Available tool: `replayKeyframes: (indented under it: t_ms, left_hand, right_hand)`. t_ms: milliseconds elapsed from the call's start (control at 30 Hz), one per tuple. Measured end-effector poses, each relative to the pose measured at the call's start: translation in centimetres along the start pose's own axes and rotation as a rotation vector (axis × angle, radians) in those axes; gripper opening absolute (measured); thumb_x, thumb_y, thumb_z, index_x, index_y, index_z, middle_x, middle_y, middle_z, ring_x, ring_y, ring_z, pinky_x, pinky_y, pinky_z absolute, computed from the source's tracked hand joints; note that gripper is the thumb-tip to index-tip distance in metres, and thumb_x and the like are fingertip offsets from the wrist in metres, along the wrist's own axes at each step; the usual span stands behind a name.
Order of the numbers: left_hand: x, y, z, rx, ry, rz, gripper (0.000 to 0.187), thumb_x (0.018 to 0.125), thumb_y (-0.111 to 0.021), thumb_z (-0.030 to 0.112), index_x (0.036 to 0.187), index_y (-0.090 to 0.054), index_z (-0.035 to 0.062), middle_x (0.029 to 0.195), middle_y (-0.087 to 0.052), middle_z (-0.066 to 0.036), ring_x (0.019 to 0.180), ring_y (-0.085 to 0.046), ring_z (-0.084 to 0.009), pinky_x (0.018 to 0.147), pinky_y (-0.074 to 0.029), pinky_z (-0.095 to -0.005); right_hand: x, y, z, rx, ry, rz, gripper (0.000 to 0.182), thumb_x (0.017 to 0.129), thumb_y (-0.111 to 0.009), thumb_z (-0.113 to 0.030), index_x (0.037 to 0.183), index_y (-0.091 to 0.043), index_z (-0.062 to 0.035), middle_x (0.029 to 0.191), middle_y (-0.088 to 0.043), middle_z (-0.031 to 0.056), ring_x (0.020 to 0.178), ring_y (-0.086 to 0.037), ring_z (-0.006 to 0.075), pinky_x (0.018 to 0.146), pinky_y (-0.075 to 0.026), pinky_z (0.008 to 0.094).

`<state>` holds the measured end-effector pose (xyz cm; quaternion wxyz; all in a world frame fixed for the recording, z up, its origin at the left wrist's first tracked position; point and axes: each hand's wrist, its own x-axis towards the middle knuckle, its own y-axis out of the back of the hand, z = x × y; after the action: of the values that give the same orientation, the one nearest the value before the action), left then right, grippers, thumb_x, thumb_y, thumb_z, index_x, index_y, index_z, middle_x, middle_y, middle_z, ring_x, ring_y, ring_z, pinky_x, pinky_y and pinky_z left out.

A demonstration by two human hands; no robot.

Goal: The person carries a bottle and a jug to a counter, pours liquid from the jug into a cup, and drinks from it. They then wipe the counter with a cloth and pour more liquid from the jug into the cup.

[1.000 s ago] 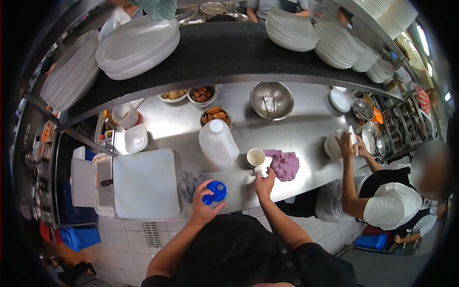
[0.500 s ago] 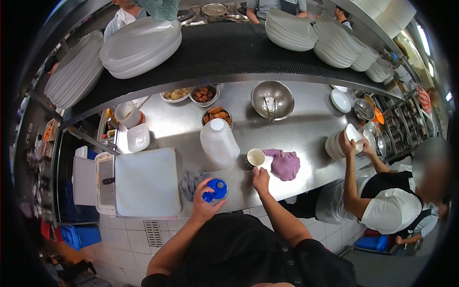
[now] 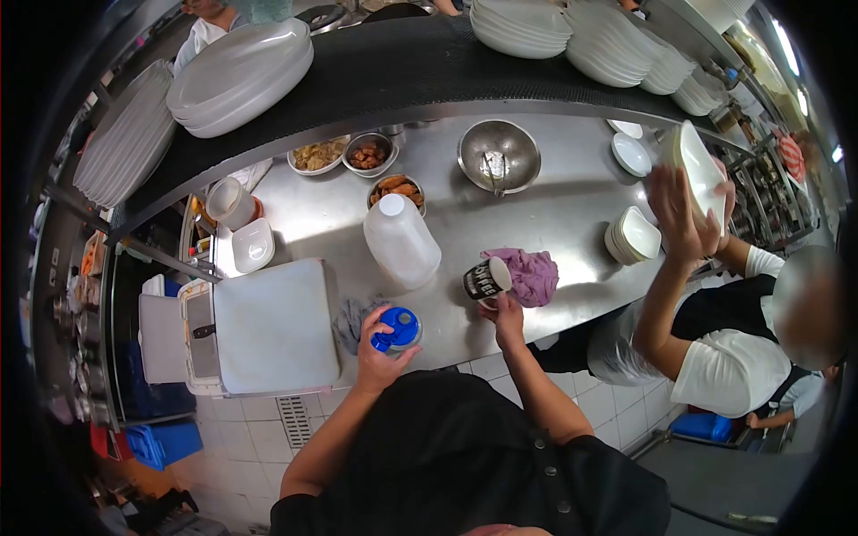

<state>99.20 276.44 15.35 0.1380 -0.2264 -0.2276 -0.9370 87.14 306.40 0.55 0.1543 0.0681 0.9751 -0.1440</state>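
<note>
My left hand (image 3: 379,350) grips a small clear container with a blue lid (image 3: 398,329) at the near edge of the steel counter (image 3: 554,214). My right hand (image 3: 507,315) holds a black paper coffee cup (image 3: 485,280), lifted and tilted to the left just above the counter. A purple cloth (image 3: 534,274) lies right beside the cup. A large translucent plastic jug (image 3: 399,240) stands behind it, and a grey rag (image 3: 353,320) lies next to my left hand.
A white cutting board (image 3: 273,325) lies at left. Bowls of fried food (image 3: 396,190) and a steel mixing bowl (image 3: 498,156) sit further back. A co-worker at right lifts a white bowl (image 3: 700,173) over a bowl stack (image 3: 634,237). Plates (image 3: 239,75) fill the shelf above.
My right hand closed on the coffee cup, raised it off the counter and tilted it. The co-worker lifted a white bowl up from the stack. My left hand stayed on the blue-lidded container.
</note>
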Motion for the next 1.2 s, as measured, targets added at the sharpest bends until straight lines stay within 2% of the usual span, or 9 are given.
replayKeyframes:
  t_ms: [167,333,400,433,467,567,967,1067,1200]
  left_hand:
    - [0.1,0.0,-0.1,0.031,-0.030,0.010,0.070,0.066,-0.101,0.011,0.114,-0.049,0.0102,0.143,-0.060,-0.024,0.129,-0.063,-0.0444,0.109,-0.051,-0.0496]
    - [-0.1,0.0,-0.1,0.012,-0.022,0.015,0.071,0.065,-0.101,0.010,0.115,-0.050,0.0105,0.143,-0.060,-0.025,0.130,-0.062,-0.0449,0.109,-0.051,-0.0503]
    - [-0.2,0.0,-0.1,0.015,-0.024,0.017,0.072,0.064,-0.101,0.011,0.115,-0.050,0.0106,0.144,-0.059,-0.025,0.130,-0.062,-0.0449,0.109,-0.051,-0.0503]
    - [-0.2,-0.1,-0.1,0.019,-0.027,0.016,0.073,0.064,-0.102,0.011,0.115,-0.050,0.0107,0.144,-0.059,-0.025,0.130,-0.062,-0.0449,0.109,-0.051,-0.0504]
    - [-0.2,-0.1,-0.1,0.019,-0.027,0.017,0.073,0.064,-0.102,0.011,0.115,-0.050,0.0107,0.144,-0.059,-0.025,0.130,-0.062,-0.0449,0.109,-0.051,-0.0504]
    - [-0.2,-0.2,-0.2,0.031,-0.038,0.026,0.074,0.064,-0.102,0.012,0.116,-0.049,0.0109,0.144,-0.059,-0.025,0.130,-0.062,-0.0447,0.109,-0.051,-0.0502]
    - [0.0,-2.1,-2.0,0.078,-0.026,0.097,0.072,0.065,-0.099,0.010,0.112,-0.044,0.0118,0.135,-0.063,-0.020,0.122,-0.064,-0.0438,0.103,-0.053,-0.0497]
    - [0.5,-1.3,-2.2,0.055,-0.006,0.091,0.074,0.066,-0.097,0.011,0.121,-0.047,0.0107,0.134,-0.063,-0.019,0.121,-0.065,-0.0415,0.102,-0.053,-0.0474]
    - [2.4,1.7,0.0,0.090,0.239,-0.157,0.086,0.067,-0.095,0.015,0.138,-0.047,0.0073,0.133,-0.063,-0.018,0.123,-0.065,-0.0393,0.104,-0.053,-0.0467]
  right_hand:
    - [0.6,3.3,-3.7,0.603,-0.170,-0.134,0.041,0.117,-0.044,-0.040,0.090,-0.049,-0.0093,0.115,-0.070,0.0202,0.109,-0.073,0.0401,0.093,-0.064,0.0508]
    - [1.5,5.6,-4.3,0.896,-0.253,-0.110,0.038,0.116,-0.046,-0.038,0.092,-0.051,-0.0088,0.116,-0.070,0.0176,0.115,-0.071,0.0394,0.101,-0.062,0.0518]
    - [0.8,5.7,-4.2,0.845,-0.225,-0.189,0.037,0.116,-0.047,-0.038,0.093,-0.052,-0.0088,0.119,-0.070,0.0187,0.116,-0.070,0.0383,0.101,-0.061,0.0507]
    - [-0.2,5.2,-4.9,0.754,-0.238,-0.219,0.036,0.116,-0.048,-0.038,0.107,-0.058,-0.0047,0.119,-0.070,0.0193,0.115,-0.070,0.0378,0.101,-0.061,0.0511]
    - [-1.3,4.7,-5.4,0.753,-0.237,-0.220,0.036,0.116,-0.048,-0.038,0.107,-0.058,-0.0047,0.119,-0.070,0.0193,0.115,-0.070,0.0378,0.101,-0.061,0.0511]
    - [-4.0,3.5,-5.9,0.337,-0.242,-0.333,0.048,0.114,-0.050,-0.038,0.142,-0.054,0.0011,0.125,-0.067,0.0223,0.109,-0.071,0.0353,0.096,-0.060,0.0487]
    - [-8.5,-0.7,-3.2,-0.245,-0.228,-0.417,0.044,0.113,-0.058,-0.035,0.136,-0.063,0.0022,0.122,-0.071,0.0124,0.108,-0.073,0.0258,0.100,-0.058,0.0402]
    - [-9.1,-1.8,-3.6,-0.344,-0.170,-0.420,0.038,0.112,-0.059,-0.032,0.123,-0.070,0.0029,0.110,-0.073,0.0091,0.101,-0.074,0.0201,0.093,-0.059,0.0351]
    - [-9.2,-3.1,-4.5,-0.531,-0.031,-0.452,0.034,0.110,-0.063,-0.029,0.110,-0.072,0.0034,0.101,-0.071,0.0118,0.094,-0.070,0.0201,0.088,-0.056,0.0356]
